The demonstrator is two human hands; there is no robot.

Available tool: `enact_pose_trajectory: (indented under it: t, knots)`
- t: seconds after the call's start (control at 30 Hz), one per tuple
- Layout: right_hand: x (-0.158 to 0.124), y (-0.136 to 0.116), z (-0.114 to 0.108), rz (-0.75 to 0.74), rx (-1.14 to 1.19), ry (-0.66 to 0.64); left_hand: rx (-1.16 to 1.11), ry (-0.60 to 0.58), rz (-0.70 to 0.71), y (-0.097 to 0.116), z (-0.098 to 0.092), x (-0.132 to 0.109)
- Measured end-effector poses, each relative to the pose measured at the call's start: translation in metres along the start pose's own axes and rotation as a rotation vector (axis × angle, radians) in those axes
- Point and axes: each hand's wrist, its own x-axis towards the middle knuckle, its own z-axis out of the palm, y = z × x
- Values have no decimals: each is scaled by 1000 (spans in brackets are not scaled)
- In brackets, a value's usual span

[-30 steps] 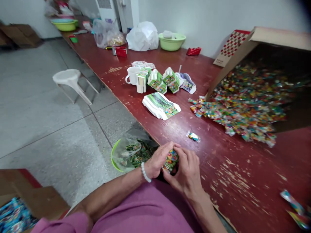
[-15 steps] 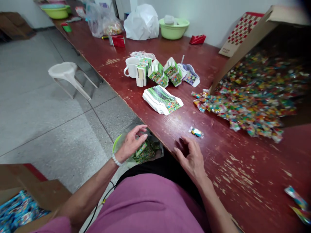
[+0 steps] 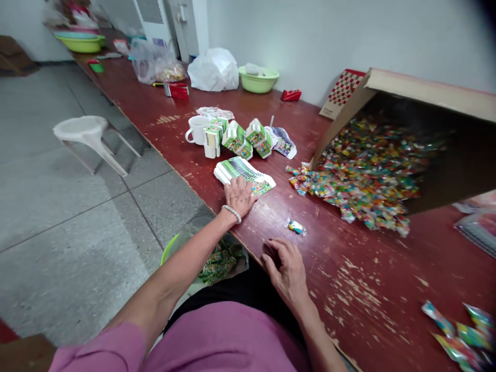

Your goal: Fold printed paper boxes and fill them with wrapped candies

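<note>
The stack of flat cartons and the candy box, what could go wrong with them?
The left hand is on the stack of flat cartons, so some might slide apart. Wrapped candies spill from the open cardboard box, so a bump could send more out. One loose candy lies near the right hand and might get knocked.

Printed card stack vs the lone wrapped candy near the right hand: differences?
Size: the card stack is much larger than the candy.
Look: the stack is mostly green and white; the candy shows blue and yellow in a clear wrapper.
Contact: the left hand has its fingers on the stack; neither hand touches the candy.
Shared: both lie on the red table.
</note>
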Motion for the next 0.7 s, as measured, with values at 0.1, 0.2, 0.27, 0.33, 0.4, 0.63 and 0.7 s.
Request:
enact_pose_trajectory:
  t: [0.1, 0.2, 0.27, 0.33, 0.4, 0.63, 0.7]
  knots:
    - [1, 0, 1, 1, 12, 3, 9, -12, -11, -1, 2, 3]
    - [1, 0, 1, 5, 22, 15, 13, -36, -13, -1, 1, 8]
    - [1, 0, 1, 10, 25, 14, 13, -53, -14, 0, -1, 11]
    - [2, -1, 1, 13, 27, 6, 14, -61, -21, 2, -2, 13]
    - [2, -1, 1, 11, 32, -1, 12, -63, -27, 3, -4, 15]
    - [1, 1, 2, 17, 40, 3, -65, -91, -63, 5, -14, 24]
    - [1, 1, 2, 17, 35, 16, -116, -82, -85, 7, -16, 25]
